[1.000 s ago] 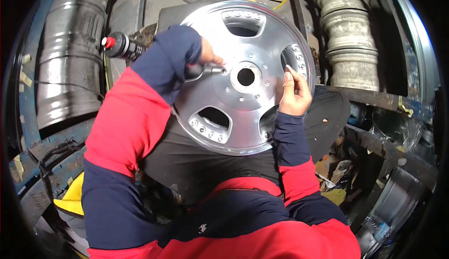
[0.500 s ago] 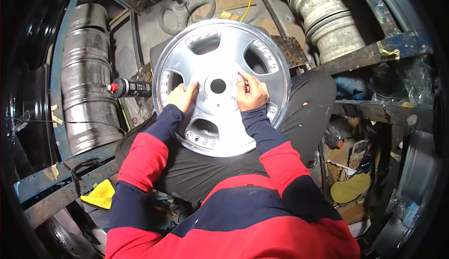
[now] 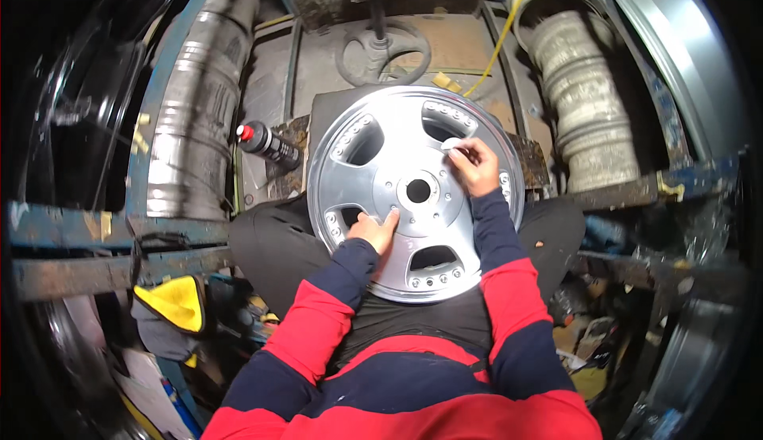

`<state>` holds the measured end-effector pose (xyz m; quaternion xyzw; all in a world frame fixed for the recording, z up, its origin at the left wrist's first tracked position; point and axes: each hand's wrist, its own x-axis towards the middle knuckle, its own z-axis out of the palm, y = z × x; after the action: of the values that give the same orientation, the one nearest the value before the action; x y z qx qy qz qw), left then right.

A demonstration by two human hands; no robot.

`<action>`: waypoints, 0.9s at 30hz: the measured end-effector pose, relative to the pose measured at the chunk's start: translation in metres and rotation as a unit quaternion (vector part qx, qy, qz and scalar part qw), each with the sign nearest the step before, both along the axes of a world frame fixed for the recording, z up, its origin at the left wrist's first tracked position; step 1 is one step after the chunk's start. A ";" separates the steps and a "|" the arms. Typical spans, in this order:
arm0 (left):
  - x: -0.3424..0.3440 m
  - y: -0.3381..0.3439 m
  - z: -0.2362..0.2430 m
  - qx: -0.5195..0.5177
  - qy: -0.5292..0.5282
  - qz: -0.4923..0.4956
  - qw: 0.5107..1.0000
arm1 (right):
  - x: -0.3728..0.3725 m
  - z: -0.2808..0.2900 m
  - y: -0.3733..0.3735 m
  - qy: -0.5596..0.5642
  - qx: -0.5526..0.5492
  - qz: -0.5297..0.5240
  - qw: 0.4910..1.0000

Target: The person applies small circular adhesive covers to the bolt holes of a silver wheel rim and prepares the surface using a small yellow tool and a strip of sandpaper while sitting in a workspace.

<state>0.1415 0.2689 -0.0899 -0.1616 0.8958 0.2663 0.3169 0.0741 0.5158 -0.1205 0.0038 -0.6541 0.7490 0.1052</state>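
A polished silver wheel (image 3: 350,166) with five openings and rows of small bolts rests face up over my legs, a round hole at its centre. My left hand (image 3: 375,229) grips the spoke at lower left, thumb on the face near the hub and fingers curled toward the opening. My right hand (image 3: 477,168), above right of the hub, pinches a small thin white piece (image 3: 453,144) against the wheel face; its exact kind is unclear. A dark bottle with a red cap (image 3: 268,144) lies beside the wheel at left.
Stacks of worn rims (image 3: 199,114) (image 3: 588,106) line both sides within blue metal frames (image 3: 71,225). A grey handwheel (image 3: 350,50) stands behind, near a yellow cord (image 3: 509,27). A yellow-and-grey cloth (image 3: 171,305) hangs at lower left; cluttered items lie below right.
My left hand has moved from the wheel's upper left down to its lower-left spoke. My right hand remains right of the hub, fingertips now higher relative to it. The camera view has shifted.
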 end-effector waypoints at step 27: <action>-0.206 -0.063 0.108 0.101 0.151 -0.388 0.903 | 0.048 0.041 -0.084 0.021 0.584 -0.025 0.811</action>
<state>-0.0641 0.2064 0.0182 0.2740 0.8929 0.2329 0.2710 0.1217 0.4314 -0.0798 0.0642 -0.9658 0.2230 0.1154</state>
